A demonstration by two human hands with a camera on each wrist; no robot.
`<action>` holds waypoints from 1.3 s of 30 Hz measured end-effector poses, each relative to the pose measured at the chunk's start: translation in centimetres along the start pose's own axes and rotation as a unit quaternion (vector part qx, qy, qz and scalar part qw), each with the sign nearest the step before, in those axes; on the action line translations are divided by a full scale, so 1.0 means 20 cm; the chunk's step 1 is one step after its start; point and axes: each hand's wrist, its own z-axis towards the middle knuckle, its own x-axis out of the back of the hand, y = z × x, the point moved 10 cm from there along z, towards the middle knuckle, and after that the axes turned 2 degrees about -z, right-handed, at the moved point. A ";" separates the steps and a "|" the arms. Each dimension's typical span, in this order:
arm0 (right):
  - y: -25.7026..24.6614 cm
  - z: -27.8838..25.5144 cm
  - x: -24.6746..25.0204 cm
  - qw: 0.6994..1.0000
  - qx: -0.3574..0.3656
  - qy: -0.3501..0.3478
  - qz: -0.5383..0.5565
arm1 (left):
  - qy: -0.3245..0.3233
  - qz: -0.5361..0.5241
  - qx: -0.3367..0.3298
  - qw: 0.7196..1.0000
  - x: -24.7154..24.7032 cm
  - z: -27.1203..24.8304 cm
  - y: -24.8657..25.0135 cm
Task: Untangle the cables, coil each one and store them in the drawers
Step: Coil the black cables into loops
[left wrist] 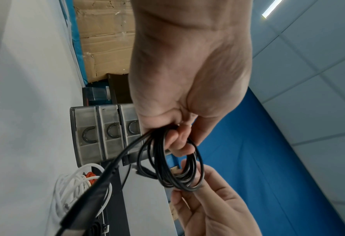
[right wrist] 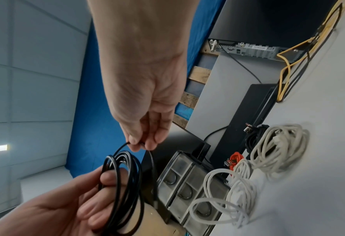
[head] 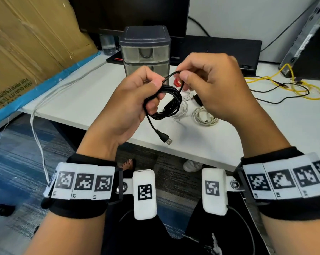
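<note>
Behind the hands, straight ahead on the white desk, sits the drawer unit, drawers all closed, with white coils lying near its base. So the black cable has to travel forward, coil held roughly upright. Left hand is curled through the coil, gripping it. Right hand pinches the loose strand at the top, and the USB plug dangles below.

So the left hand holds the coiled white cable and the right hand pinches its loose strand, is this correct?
Not quite: the coiled cable in the left hand is black, not white, as the head view shows. White cables lie on the table. The right hand does pinch its loose strand.
</note>
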 end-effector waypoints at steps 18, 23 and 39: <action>0.07 -0.02 -0.18 0.993 -0.063 -0.069 0.077 | 0.042 -0.038 0.017 0.998 0.04 0.00 -0.04; 0.10 -0.04 -0.23 0.963 -0.146 -0.118 0.192 | 0.054 -0.049 0.016 0.997 0.05 0.01 -0.05; 0.06 -0.07 -0.32 0.967 -0.114 -0.184 0.131 | 0.117 -0.035 -0.009 0.992 0.09 0.04 -0.05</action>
